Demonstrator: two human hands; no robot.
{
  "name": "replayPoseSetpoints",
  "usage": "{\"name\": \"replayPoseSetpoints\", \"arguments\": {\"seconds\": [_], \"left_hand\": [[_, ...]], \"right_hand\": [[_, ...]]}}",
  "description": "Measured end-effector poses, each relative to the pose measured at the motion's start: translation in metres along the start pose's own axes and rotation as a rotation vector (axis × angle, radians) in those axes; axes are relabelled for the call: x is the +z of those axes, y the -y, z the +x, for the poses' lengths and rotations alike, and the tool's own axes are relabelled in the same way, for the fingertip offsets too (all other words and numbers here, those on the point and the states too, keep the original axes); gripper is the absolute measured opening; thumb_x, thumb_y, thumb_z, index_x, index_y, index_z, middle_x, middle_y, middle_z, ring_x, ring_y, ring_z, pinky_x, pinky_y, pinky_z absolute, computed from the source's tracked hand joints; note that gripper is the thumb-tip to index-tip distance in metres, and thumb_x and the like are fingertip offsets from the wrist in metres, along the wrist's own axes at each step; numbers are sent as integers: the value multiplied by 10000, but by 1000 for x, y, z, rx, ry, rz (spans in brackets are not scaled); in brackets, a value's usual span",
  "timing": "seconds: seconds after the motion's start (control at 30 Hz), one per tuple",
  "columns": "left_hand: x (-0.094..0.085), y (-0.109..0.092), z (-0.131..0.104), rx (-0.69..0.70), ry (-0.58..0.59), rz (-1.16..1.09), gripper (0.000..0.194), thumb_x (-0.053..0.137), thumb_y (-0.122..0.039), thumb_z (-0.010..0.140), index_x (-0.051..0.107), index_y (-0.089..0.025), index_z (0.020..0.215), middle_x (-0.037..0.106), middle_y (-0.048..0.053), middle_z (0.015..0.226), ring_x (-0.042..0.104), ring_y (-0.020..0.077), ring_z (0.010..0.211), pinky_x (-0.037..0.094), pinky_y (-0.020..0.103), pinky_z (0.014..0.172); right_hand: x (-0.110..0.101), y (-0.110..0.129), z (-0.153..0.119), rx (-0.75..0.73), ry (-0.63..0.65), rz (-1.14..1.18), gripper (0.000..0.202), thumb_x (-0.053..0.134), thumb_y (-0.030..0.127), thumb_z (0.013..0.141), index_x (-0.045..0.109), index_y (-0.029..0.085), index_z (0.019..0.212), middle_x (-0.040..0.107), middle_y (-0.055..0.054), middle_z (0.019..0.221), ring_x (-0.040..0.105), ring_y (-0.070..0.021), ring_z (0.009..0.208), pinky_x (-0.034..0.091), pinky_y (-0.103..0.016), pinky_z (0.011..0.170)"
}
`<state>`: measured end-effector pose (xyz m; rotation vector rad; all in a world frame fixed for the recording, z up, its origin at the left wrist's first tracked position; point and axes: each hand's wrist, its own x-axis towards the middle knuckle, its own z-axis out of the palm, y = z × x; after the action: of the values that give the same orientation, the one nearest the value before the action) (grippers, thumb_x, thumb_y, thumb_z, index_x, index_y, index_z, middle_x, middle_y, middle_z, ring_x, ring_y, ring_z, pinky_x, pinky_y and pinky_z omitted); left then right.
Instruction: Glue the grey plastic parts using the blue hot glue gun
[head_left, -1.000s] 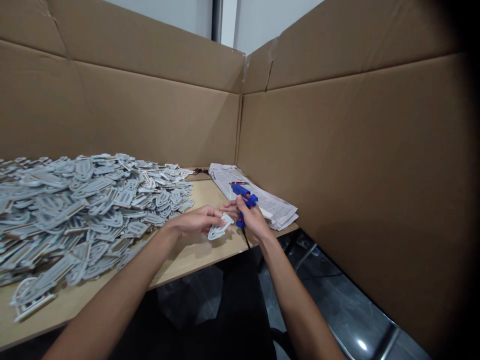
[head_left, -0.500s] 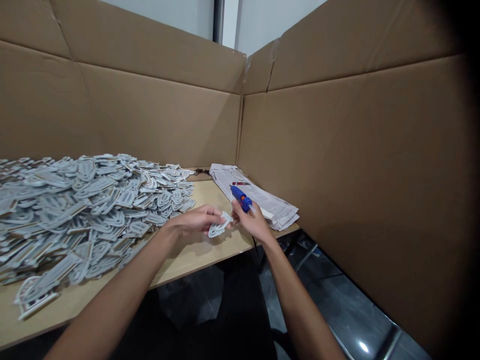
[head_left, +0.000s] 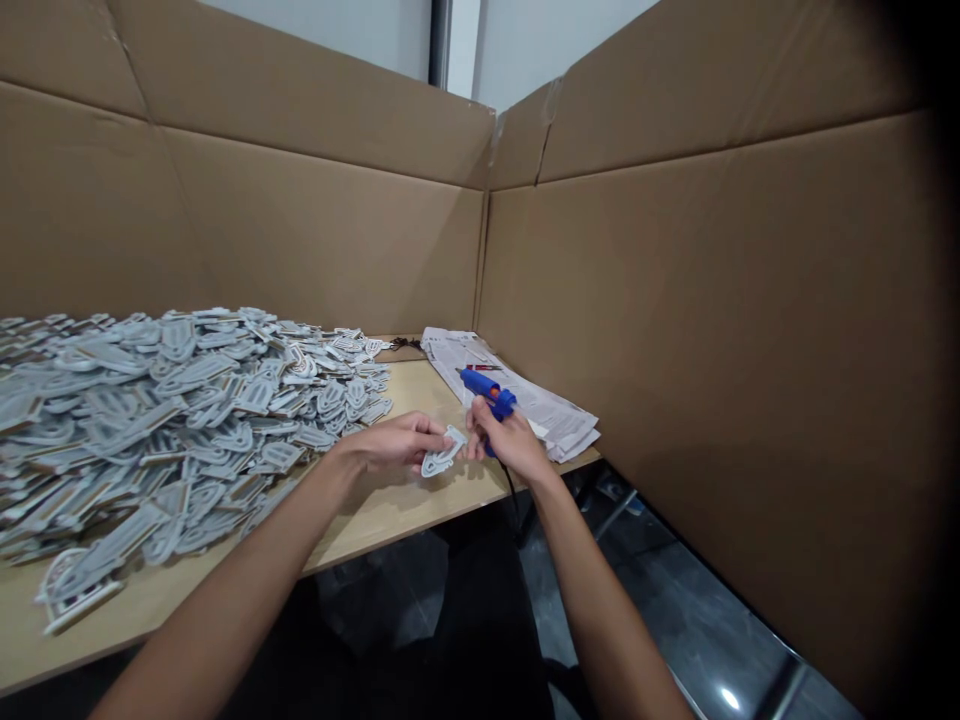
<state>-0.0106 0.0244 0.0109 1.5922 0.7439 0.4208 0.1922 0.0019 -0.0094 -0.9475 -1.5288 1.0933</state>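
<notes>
Between the thumb and fingers of my left hand [head_left: 405,440] is a small white cut-out piece [head_left: 442,455] with an arched outline and slots. It is held above the front part of the table. My right hand [head_left: 510,440] is wrapped round a blue glue gun [head_left: 487,388], whose nozzle points up and to the left, away from the piece. The fingertips of the right hand are close to the piece's right edge; whether they touch it I cannot tell. A dark cord hangs below the glue gun.
A large heap of similar white pieces [head_left: 187,400] covers the left of the wooden table [head_left: 397,505]. At the back right lie newspaper sheets [head_left: 555,415] with a small red item [head_left: 484,367] on them. Cardboard walls [head_left: 322,230] stand behind and to the right.
My right hand has turned slightly, so the glue gun now shows more from its side and its blue handle end appears. The left hand still holds the piece in nearly the same place.
</notes>
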Motion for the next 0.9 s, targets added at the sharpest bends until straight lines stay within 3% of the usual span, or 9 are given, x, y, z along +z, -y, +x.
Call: {"name": "replayPoseSetpoints", "arguments": {"seconds": [0.17, 0.27, 0.37, 0.53, 0.63, 0.77, 0.9], "left_hand": [[-1, 0, -2, 8, 102, 33, 341, 734, -493, 812, 740, -159, 746, 624, 45, 650, 468, 117, 529, 372, 265, 529], [-1, 5, -2, -4, 172, 74, 387, 698, -512, 843, 722, -154, 698, 595, 44, 594, 441, 114, 491, 329, 273, 511], [-1, 9, 0, -34, 107, 93, 398, 711, -515, 828, 700, -152, 665, 549, 27, 538, 413, 109, 453, 306, 278, 494], [-7, 13, 12, 51, -308, -42, 385, 726, -496, 797, 637, -159, 635, 489, -6, 522, 437, 110, 474, 342, 261, 507], [-13, 16, 18, 158, -637, -127, 377, 670, -480, 819, 596, -167, 621, 521, 4, 536, 473, 119, 486, 372, 257, 524], [-26, 14, 10, 224, -1123, -13, 280, 554, -356, 843, 544, -196, 614, 520, -10, 509, 488, 132, 472, 350, 248, 511], [-50, -5, -20, 209, -1261, 88, 246, 514, -266, 782, 504, -208, 543, 512, -7, 463, 478, 142, 458, 330, 249, 490]], "right_hand": [[0, -5, 3, -53, -126, -119, 488, 612, 688, 866, 628, 201, 839, 710, -40, 754, 684, -179, 643, 547, -282, 606], [2, 0, 1, -41, -56, -51, 506, 572, 693, 896, 675, 197, 900, 755, -79, 906, 734, -199, 789, 578, -306, 732], [1, 5, -2, -42, 28, 100, 527, 565, 724, 886, 662, 207, 922, 754, -75, 888, 750, -204, 779, 592, -308, 713], [-4, 5, -4, 7, 64, 195, 531, 612, 749, 839, 601, 220, 888, 729, -56, 827, 720, -197, 643, 595, -311, 593], [-8, 1, -4, 23, -54, 137, 528, 627, 735, 835, 624, 208, 865, 725, -71, 827, 702, -193, 625, 592, -317, 597], [-17, -2, -2, -30, -196, 75, 506, 657, 695, 841, 654, 190, 884, 723, -82, 851, 673, -170, 604, 528, -267, 526], [-25, -2, 0, -57, -219, 80, 495, 686, 680, 824, 653, 192, 894, 711, -96, 942, 676, -180, 647, 463, -243, 456]]}}
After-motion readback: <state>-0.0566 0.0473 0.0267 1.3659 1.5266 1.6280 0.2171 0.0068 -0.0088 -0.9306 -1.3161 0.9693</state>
